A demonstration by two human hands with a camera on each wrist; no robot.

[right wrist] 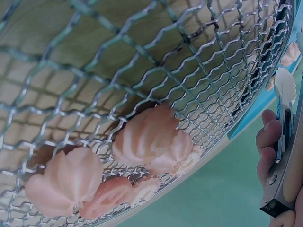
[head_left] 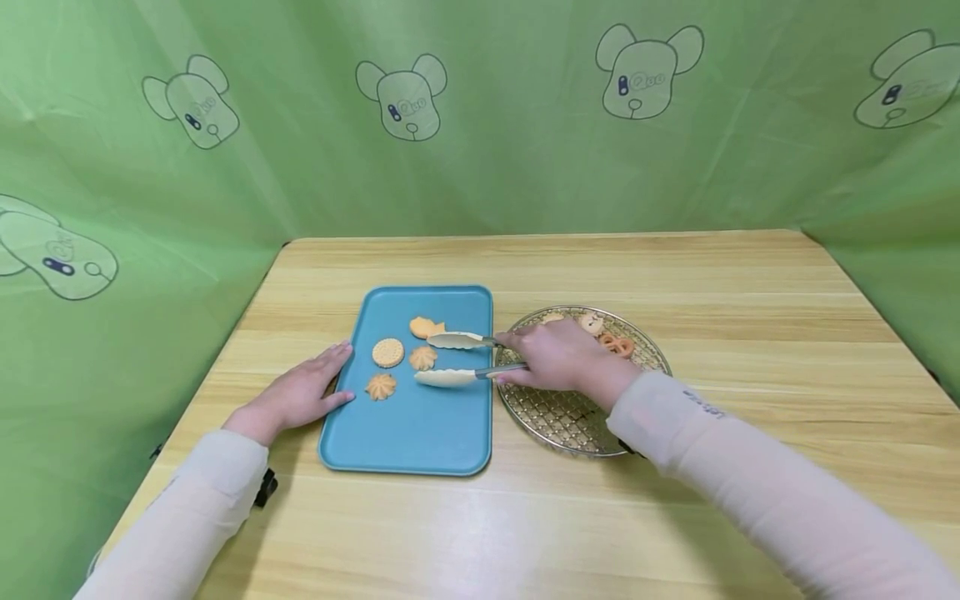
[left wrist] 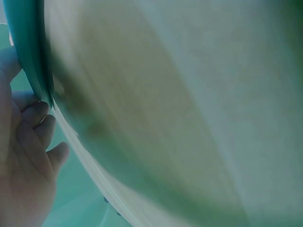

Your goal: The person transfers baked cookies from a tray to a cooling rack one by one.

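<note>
My right grip [head_left: 561, 354] is curled firmly round the tongs [head_left: 448, 377], whose tips stand spread to its left, one on either side of a fluted cookie [head_left: 423, 358] on the blue tray [head_left: 405, 442]. A fish-shaped cookie [head_left: 424, 327] lies just beyond the far tip; a round cookie [head_left: 387, 352] sits farther left. Beneath this grip is a round wire-mesh basket [head_left: 551, 412]. My left grip [head_left: 300, 393], fingers loosely extended, touches the tray's left rim.

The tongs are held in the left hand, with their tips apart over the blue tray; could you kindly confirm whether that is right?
Not quite: the head view shows the right hand holding the tongs, with their tips apart over the blue tray.
</note>
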